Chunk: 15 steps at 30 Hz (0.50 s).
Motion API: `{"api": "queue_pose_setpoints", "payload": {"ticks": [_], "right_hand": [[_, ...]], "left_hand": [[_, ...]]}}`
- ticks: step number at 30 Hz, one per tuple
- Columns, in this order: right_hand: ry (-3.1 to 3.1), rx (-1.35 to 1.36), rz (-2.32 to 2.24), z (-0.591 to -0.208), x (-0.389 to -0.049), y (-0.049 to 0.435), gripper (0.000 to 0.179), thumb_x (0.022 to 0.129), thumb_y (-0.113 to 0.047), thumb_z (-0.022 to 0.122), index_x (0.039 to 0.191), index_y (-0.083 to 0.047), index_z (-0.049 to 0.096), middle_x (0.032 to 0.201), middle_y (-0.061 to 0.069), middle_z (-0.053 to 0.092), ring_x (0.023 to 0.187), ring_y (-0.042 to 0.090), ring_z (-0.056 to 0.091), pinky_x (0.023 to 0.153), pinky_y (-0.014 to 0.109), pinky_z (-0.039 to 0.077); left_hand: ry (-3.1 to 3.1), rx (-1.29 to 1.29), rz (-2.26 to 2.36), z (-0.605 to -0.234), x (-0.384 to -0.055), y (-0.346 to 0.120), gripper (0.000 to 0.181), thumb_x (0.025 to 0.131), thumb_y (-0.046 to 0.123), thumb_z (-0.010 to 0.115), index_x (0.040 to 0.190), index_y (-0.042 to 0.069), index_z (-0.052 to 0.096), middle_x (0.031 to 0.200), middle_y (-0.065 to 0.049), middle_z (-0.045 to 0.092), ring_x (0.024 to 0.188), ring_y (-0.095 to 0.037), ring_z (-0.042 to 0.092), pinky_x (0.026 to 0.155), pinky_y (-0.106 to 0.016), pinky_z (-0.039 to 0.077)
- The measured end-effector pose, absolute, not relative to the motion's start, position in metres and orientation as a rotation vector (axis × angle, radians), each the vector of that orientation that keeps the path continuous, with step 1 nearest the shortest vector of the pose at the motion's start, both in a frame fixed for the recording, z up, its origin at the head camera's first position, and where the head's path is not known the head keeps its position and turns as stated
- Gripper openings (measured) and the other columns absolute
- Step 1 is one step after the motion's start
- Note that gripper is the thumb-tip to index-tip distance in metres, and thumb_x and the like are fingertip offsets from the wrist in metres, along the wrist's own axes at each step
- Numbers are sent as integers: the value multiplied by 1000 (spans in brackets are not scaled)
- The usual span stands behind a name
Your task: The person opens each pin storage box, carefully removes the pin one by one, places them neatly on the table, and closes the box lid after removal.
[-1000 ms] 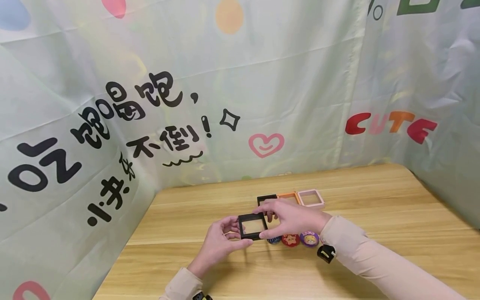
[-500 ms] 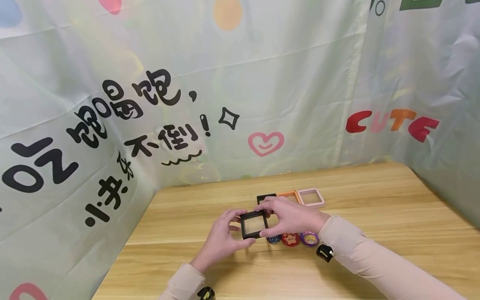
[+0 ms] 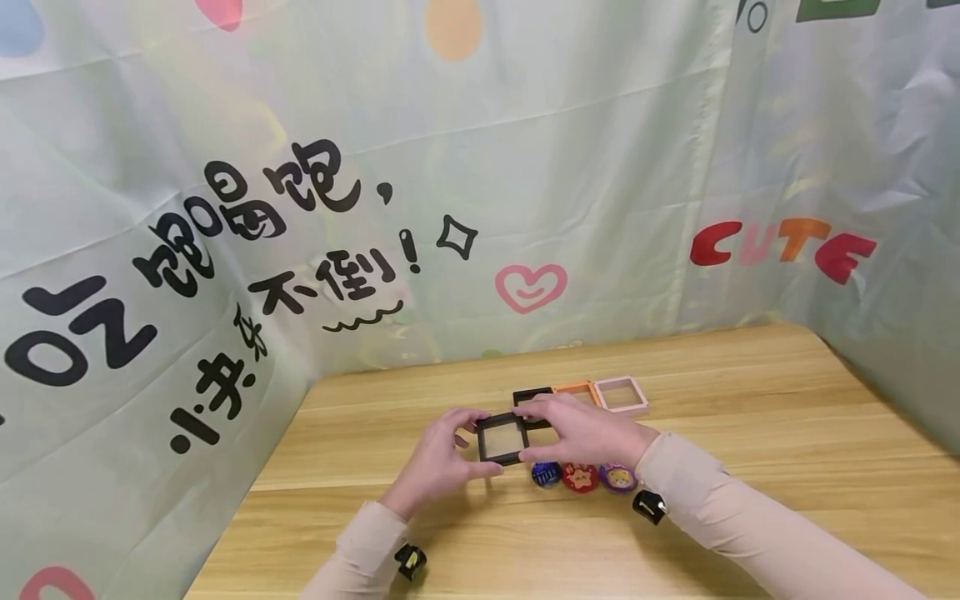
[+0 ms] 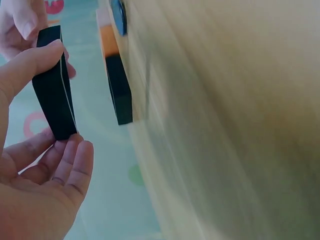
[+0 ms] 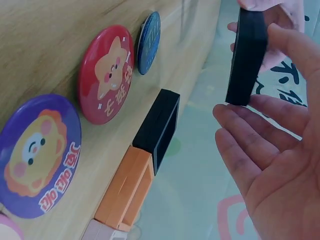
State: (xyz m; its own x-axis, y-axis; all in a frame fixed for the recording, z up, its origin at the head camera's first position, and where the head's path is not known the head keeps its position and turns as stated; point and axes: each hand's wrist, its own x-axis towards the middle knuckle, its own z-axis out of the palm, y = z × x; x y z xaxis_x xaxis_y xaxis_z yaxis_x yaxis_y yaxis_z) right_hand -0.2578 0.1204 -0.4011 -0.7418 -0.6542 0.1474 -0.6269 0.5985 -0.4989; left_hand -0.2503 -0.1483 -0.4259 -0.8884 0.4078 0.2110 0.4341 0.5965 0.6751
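Observation:
Both hands hold a square black display frame [image 3: 501, 459] with a see-through middle, raised above the table. My left hand [image 3: 433, 467] grips its left side, thumb at the near edge and fingertips at the far edge. On the opposite side, my right hand [image 3: 581, 431] pinches it between thumb and fingers. In the left wrist view the frame's black side [image 4: 52, 95] shows a thin pale line along its edge. Below the right hand lie a blue round badge [image 3: 546, 474], a red star badge [image 3: 581, 477] and a purple badge [image 3: 619, 477] with a cartoon face.
Behind the right hand, a second black frame [image 5: 155, 120], an orange frame [image 5: 122, 187] and a pink frame [image 3: 632, 411] lie touching in a row on the wooden table [image 3: 720, 517]. A pink round edge [image 5: 7, 231] shows beside the purple badge. Printed cloth [image 3: 600, 208] hangs behind the table.
The held black frame has risen slightly and tilted. My left hand has moved up with it, its fingers shifting to the far edge. The right hand stays almost in place.

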Motion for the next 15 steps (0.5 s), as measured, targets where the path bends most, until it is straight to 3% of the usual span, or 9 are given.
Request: {"api": "queue_pose_setpoints", "payload": {"ticks": [5,9,15], "right_hand": [[2769,-1071,-865,-402,-257,135,63,103,-43,72,149,-2,61,150,18,65,136,34,65,115,54,56],[2787,-990,-859,-402,-254,147,60,104,-46,69,147,-5,64,151,15,65,133,35,67,115,55,55],[2840,-997,-846,-403,-250,163,51,105,-38,70,140,-2,68,144,21,68,128,40,68,114,59,54]], "left_hand": [[-2776,-679,-1206,-427,-264,-151,73,73,20,101,136,1,68,127,-15,69,112,-29,67,97,-47,66],[-2826,-622,-1157,-431,-273,-156,78,74,21,100,140,0,65,131,-17,68,112,-33,70,99,-48,65],[-2908,-580,-1007,-432,-286,-161,85,75,25,100,145,-1,61,129,-19,69,109,-31,69,97,-48,64]]}}
